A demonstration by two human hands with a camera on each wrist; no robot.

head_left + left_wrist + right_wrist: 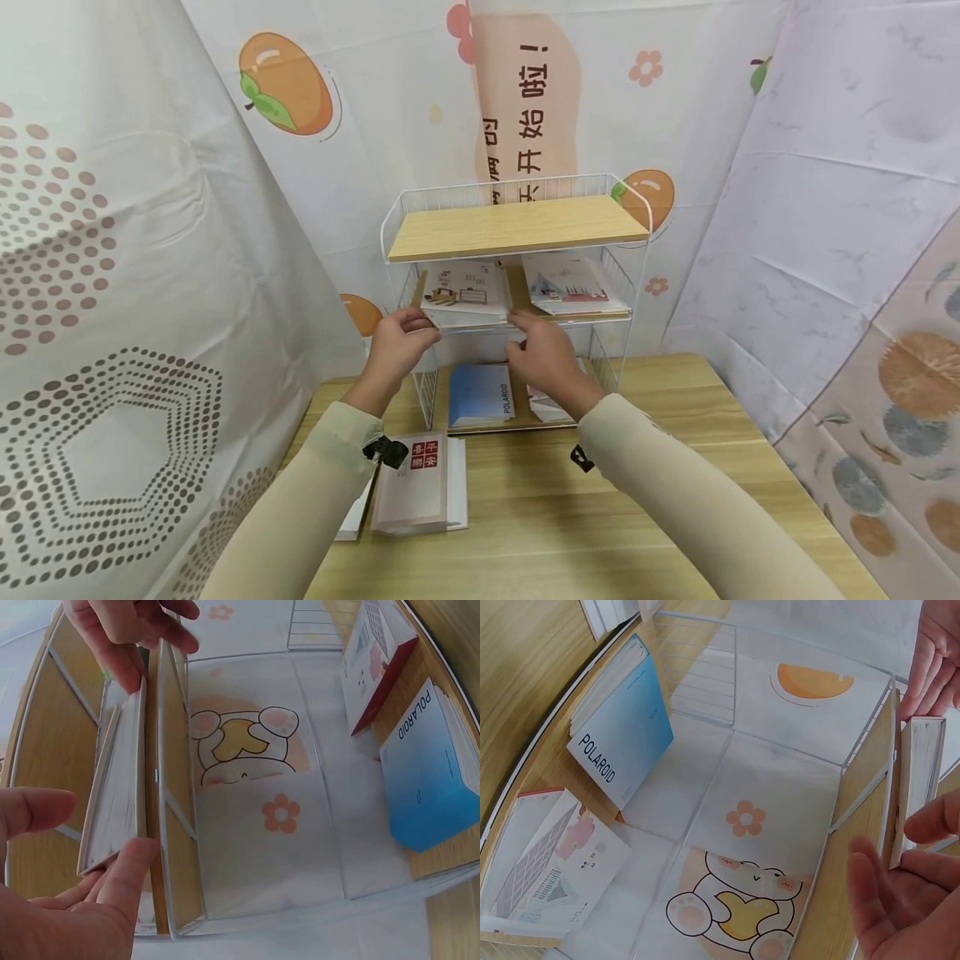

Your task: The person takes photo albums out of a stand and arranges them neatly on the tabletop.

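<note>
A thick white book with a drawing of furniture on its cover [465, 292] lies flat on the left part of the middle board of a white wire shelf rack [519, 227]. My left hand [397, 346] is at the book's front left corner, its fingers against the side and the thumb lifted off, as the left wrist view shows. At the front right corner is my right hand [551, 358], fingertips right at the edge, with thumb and fingers spread apart in the right wrist view. The book's page edges [120, 780] face outward between both hands.
Another stack of illustrated books [573, 283] lies right on the same board. Below, a blue POLAROID book [478, 393] and a white-pink book [577, 862] lie on the bottom board. A pale book with red characters [411, 487] rests on the wooden table [540, 533], front left.
</note>
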